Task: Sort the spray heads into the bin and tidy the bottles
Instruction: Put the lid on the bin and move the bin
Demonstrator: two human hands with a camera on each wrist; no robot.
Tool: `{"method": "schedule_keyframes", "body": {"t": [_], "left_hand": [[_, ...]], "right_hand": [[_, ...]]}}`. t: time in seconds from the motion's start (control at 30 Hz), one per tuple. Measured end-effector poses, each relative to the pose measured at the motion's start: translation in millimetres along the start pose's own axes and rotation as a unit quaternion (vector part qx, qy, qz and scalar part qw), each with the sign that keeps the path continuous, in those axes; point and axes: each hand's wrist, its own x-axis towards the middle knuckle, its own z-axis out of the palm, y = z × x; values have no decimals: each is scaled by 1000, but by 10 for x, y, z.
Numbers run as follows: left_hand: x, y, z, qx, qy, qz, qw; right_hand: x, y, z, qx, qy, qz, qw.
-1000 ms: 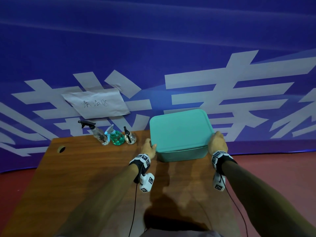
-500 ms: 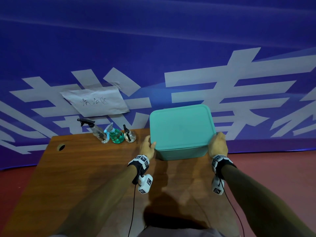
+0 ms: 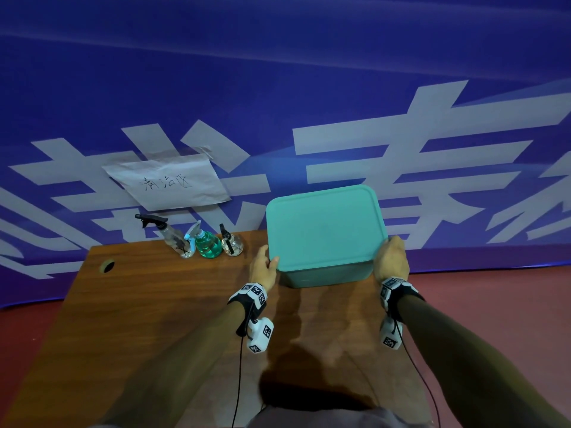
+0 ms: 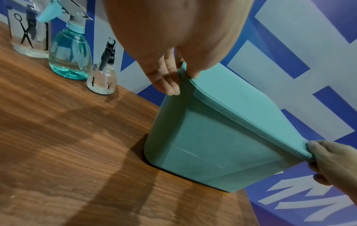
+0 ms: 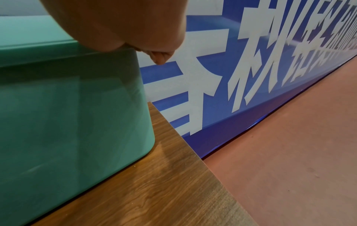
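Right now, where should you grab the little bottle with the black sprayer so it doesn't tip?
Grip the little bottle around its round clear belly, coming from the front, table side. The thin black sprayer leans and gives little to hold; the green bottle crowds its left, and the wall stands behind. Curl your fingers low.

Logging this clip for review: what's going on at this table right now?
A person grips the lid of a teal bin at its two near corners, left hand and right hand. The bin stands on the wooden table, lid still on. Three spray bottles stand at the table's back edge, heads attached, untouched.
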Motion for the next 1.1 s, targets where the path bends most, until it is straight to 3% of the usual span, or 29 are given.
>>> {"method": "schedule_keyframes", "body": {"t": [0.27, 0.47, 0.6, 0.9, 1.1], "left_hand": [[83, 51, -5, 20, -18, -21, 999], [204, 13, -1, -1, -50, -88, 995], [313, 85, -46, 15, -104, -121, 987], [856, 276, -119, 99, -81, -109, 986], [1205, 463, -150, 148, -91, -102, 980]], "right_hand": [[48, -29, 3, -18, -5, 8, 1000], [98, -22, 82, -58, -39, 22, 997], [162, -47, 64, -90, -72, 21, 993], [661, -93, 19, -139, -127, -37, 982], [980, -191, 62, -113, -167, -24, 979]]}}
